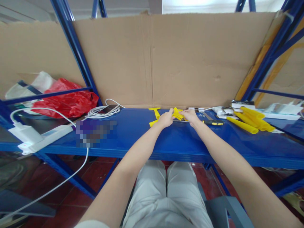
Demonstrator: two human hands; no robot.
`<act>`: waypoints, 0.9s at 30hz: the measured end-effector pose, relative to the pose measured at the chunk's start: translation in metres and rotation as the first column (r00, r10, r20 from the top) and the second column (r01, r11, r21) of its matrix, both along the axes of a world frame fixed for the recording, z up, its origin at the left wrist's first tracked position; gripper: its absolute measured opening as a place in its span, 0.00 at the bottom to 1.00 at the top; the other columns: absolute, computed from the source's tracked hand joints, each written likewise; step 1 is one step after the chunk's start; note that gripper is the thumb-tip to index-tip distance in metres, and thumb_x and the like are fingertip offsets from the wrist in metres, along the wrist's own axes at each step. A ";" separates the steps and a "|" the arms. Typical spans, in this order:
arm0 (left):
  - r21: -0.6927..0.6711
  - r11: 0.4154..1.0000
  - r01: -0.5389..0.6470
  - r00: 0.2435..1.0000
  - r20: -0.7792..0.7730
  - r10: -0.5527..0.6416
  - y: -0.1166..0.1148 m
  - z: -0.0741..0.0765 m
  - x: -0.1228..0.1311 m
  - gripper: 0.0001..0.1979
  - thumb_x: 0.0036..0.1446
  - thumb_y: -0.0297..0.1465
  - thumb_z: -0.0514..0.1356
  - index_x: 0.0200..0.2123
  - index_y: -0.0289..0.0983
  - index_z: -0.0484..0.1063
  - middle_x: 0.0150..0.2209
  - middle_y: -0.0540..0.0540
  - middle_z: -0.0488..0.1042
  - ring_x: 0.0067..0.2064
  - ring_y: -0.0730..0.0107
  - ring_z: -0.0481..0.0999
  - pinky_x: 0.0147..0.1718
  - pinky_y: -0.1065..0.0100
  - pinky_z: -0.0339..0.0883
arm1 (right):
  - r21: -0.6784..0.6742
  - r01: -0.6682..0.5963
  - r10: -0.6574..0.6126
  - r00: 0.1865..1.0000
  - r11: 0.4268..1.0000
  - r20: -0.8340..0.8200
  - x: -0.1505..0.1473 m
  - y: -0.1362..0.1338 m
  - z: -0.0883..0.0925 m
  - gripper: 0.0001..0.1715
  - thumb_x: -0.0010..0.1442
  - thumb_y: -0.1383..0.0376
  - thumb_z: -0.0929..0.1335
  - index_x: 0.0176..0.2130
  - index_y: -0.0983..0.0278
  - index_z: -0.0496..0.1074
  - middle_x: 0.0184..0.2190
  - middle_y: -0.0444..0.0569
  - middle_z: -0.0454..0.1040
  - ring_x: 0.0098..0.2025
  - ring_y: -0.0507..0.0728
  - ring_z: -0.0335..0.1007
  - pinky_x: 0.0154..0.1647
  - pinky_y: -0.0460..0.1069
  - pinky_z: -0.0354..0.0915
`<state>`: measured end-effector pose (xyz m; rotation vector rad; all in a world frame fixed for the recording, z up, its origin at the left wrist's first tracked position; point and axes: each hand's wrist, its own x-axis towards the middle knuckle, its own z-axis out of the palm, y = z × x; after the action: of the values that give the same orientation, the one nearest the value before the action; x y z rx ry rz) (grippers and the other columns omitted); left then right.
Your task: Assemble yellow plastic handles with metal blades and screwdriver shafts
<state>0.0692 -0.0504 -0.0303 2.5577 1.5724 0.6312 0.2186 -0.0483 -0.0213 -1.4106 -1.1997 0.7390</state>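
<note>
Both arms reach far forward over the blue shelf (pixel 180 142). My left hand (pixel 165 119) and my right hand (pixel 190 116) meet over a small yellow plastic piece (pixel 177 114), each with fingers closed on one end of it. Two more yellow plastic pieces (pixel 155 113) lie on the shelf just left of my left hand. A thin metal rod runs under my hands to a screwdriver with a black and yellow handle (pixel 213 123) on the right. The fingertips are too small to make out in detail.
Yellow tubes (pixel 248 122) and white boxes (pixel 239 105) lie at the right. A coiled white cable (pixel 102 111), a red plastic bag (pixel 66 99) and a white power strip (pixel 40 136) sit left. Cardboard (pixel 166 60) backs the shelf. Blue rack uprights (pixel 76 50) stand on both sides.
</note>
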 end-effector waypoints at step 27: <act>0.093 0.993 0.067 0.998 0.006 -0.068 -0.001 0.003 -0.001 0.12 0.66 0.26 0.54 0.51 0.38 0.69 0.55 0.40 0.75 0.57 0.59 0.74 0.54 0.62 0.67 | -0.097 -0.231 0.221 0.970 0.968 -0.103 0.007 0.004 0.000 0.08 0.56 0.76 0.71 0.28 0.67 0.70 0.16 0.42 0.69 0.17 0.46 0.60 0.17 0.42 0.56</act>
<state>0.0680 -0.0510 -0.0270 2.6574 1.4801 0.7249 0.2259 -0.0441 -0.0214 -1.3254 -1.2775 1.0310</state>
